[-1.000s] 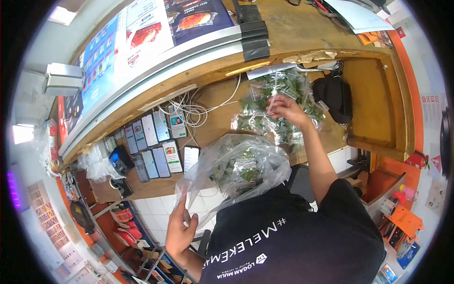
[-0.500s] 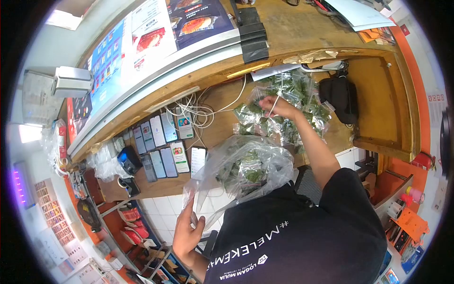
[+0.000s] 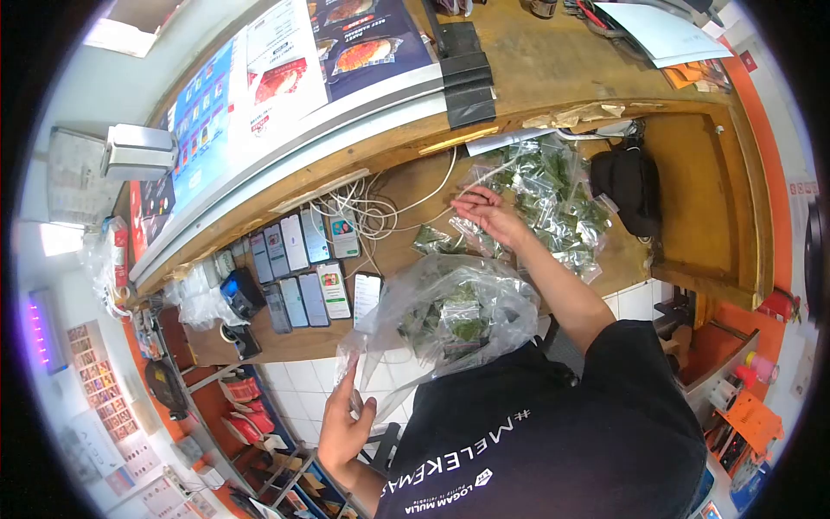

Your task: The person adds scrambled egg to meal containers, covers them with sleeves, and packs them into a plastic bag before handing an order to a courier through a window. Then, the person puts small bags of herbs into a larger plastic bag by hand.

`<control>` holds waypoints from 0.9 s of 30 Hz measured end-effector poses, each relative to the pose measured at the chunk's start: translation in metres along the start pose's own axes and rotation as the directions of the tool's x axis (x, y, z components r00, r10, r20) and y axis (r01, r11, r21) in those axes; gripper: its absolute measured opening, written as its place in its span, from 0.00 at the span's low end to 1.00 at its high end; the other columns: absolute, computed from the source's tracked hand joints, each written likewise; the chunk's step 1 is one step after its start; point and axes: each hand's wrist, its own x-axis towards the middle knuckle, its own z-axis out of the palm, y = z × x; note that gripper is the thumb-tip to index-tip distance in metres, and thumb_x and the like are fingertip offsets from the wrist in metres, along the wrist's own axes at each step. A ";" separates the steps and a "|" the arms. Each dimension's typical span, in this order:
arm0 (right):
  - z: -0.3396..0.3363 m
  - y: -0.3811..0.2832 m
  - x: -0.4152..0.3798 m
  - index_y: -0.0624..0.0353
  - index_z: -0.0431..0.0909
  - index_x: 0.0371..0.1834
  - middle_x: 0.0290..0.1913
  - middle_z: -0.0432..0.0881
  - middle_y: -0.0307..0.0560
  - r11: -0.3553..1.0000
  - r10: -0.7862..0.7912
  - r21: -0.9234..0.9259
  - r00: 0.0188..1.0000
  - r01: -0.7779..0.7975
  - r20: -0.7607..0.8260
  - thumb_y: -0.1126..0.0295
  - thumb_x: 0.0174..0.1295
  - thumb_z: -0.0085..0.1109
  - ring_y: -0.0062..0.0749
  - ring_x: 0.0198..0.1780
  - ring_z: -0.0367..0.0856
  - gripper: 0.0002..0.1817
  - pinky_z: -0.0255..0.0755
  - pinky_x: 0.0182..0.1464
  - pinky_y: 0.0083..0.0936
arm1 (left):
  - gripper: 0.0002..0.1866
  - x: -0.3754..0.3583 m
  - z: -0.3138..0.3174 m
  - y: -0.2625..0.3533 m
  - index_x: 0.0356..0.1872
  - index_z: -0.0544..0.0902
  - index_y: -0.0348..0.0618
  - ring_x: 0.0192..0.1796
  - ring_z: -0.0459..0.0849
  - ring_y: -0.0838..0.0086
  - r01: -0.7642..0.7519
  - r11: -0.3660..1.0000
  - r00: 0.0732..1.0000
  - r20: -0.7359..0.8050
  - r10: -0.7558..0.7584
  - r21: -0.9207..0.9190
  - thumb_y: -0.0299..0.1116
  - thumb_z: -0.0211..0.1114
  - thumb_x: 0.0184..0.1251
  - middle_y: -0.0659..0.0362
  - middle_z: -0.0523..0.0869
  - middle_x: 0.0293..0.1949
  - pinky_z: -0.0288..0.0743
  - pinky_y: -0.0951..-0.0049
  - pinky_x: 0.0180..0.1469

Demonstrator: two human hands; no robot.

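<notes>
My left hand (image 3: 347,426) holds the rim of a large clear plastic bag (image 3: 393,290) at the lower left, index finger along the film and thumb apart. Inside the bag, against my shirt, lie small zip bags of green leafy stuff (image 3: 462,320). Over the desk, the fingers of my right hand (image 3: 491,218) are closed on a thin white cable (image 3: 477,182). Just beyond that hand spreads a pile of similar small zip bags (image 3: 558,190). One green packet (image 3: 435,240) lies between the pile and the big bag.
Several phones (image 3: 303,281) lie in two rows on the wooden desk (image 3: 415,177), near coiled white cables (image 3: 354,212). A black pouch (image 3: 624,186) stands right of the pile. The raised wooden counter edge (image 3: 372,160) runs along the far side.
My right hand has moved left and slightly down, off the pile, drawing the cable with it. The left hand stays at the bag's rim. The view has shifted slightly.
</notes>
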 end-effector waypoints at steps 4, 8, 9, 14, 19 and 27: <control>-0.012 0.060 0.005 0.59 0.72 0.26 0.29 0.85 0.47 0.893 -0.132 -0.450 0.956 -0.001 -0.262 0.63 0.66 0.74 0.38 0.42 0.92 0.20 0.87 0.39 0.31 | 0.43 -0.001 -0.001 0.007 0.80 0.62 0.39 0.37 0.69 0.76 0.056 0.998 0.998 0.032 -0.056 0.011 0.13 0.61 0.59 0.48 0.74 0.74 0.74 0.75 0.52; 0.011 0.078 0.002 0.56 0.67 0.18 0.25 0.84 0.42 0.794 -0.191 -0.602 0.975 0.084 -0.115 0.60 0.66 0.74 0.34 0.40 0.92 0.26 0.80 0.40 0.21 | 0.39 0.003 0.002 0.019 0.78 0.63 0.34 0.78 0.68 0.50 0.007 0.999 1.000 0.015 -0.007 -0.033 0.18 0.62 0.62 0.37 0.73 0.73 0.59 0.62 0.78; 0.015 0.078 0.005 0.56 0.68 0.19 0.24 0.84 0.42 0.852 -0.291 -0.491 0.944 0.181 -0.157 0.58 0.67 0.73 0.33 0.40 0.92 0.26 0.80 0.40 0.21 | 0.39 0.003 0.002 0.020 0.78 0.63 0.34 0.78 0.68 0.50 0.008 0.999 1.000 0.014 -0.007 -0.032 0.18 0.61 0.62 0.37 0.73 0.73 0.59 0.62 0.78; 0.010 0.053 0.012 0.60 0.78 0.24 0.36 0.82 0.47 0.634 -0.159 -0.754 0.925 -0.171 -0.344 0.55 0.67 0.71 0.31 0.42 0.89 0.22 0.79 0.40 0.23 | 0.40 0.000 0.002 0.019 0.79 0.62 0.35 0.78 0.68 0.50 0.095 0.993 0.995 0.027 -0.094 -0.075 0.18 0.61 0.62 0.37 0.73 0.73 0.59 0.62 0.78; 0.024 0.054 0.018 0.58 0.78 0.27 0.39 0.86 0.49 0.994 0.000 -0.109 0.972 -0.026 -0.233 0.58 0.74 0.64 0.34 0.59 0.87 0.19 0.79 0.50 0.26 | 0.40 0.000 -0.001 0.025 0.79 0.62 0.35 0.78 0.69 0.49 0.025 1.000 1.000 0.006 -0.025 0.012 0.18 0.62 0.62 0.36 0.74 0.71 0.59 0.61 0.78; 0.003 0.056 0.025 0.51 0.82 0.54 0.67 0.80 0.46 0.149 0.271 -0.911 0.870 0.385 0.412 0.62 0.65 0.69 0.43 0.71 0.74 0.16 0.70 0.70 0.41 | 0.42 -0.015 -0.003 0.005 0.79 0.65 0.40 0.47 0.81 0.65 0.150 0.989 0.989 -0.013 -0.150 0.005 0.17 0.63 0.59 0.44 0.84 0.57 0.73 0.70 0.56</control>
